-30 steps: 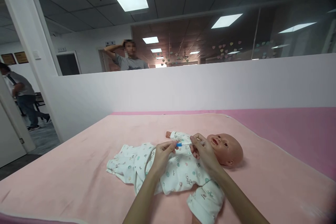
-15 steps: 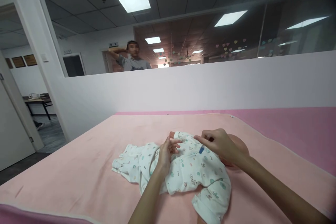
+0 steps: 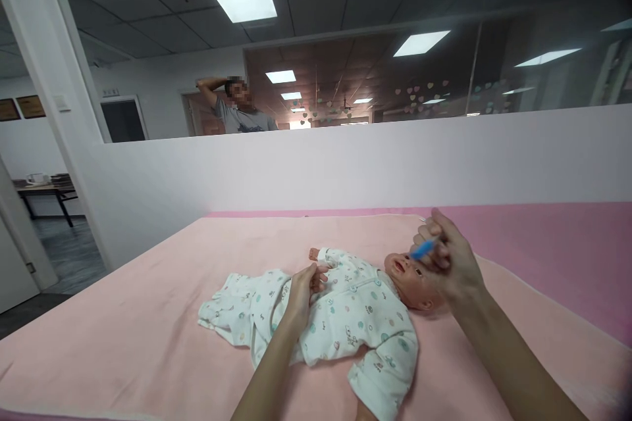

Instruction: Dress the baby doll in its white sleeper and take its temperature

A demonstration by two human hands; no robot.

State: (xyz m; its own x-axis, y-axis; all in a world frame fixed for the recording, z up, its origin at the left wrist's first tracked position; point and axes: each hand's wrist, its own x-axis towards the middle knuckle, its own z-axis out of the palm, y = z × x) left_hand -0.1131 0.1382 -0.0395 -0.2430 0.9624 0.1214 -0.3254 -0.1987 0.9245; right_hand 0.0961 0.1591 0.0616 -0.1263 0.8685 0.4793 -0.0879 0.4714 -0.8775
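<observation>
A baby doll (image 3: 409, 283) lies on its back, its head toward the right, in a white patterned sleepsuit (image 3: 353, 322). My left hand (image 3: 305, 293) rests on the middle of the suit, fingers loosely bent and apart, with nothing seen in them. Above the doll's head, my right hand (image 3: 447, 253) is closed round a small blue-ended stick (image 3: 423, 250). The stick is blurred and mostly covered by the fingers, so its kind cannot be made out. Part of the doll's head is hidden behind my right hand.
A peach-pink blanket (image 3: 148, 322) lies under the doll, over a darker pink surface (image 3: 553, 243). A white low wall (image 3: 316, 168) with glass above stands behind. Beyond the glass is a person (image 3: 247, 118) with a raised arm. A doorway is at left.
My right hand has risen from the doll's chest to above its head, carrying the blue-ended stick. The doll's face has come into view. My left hand stays on the suit, its fingers more bent.
</observation>
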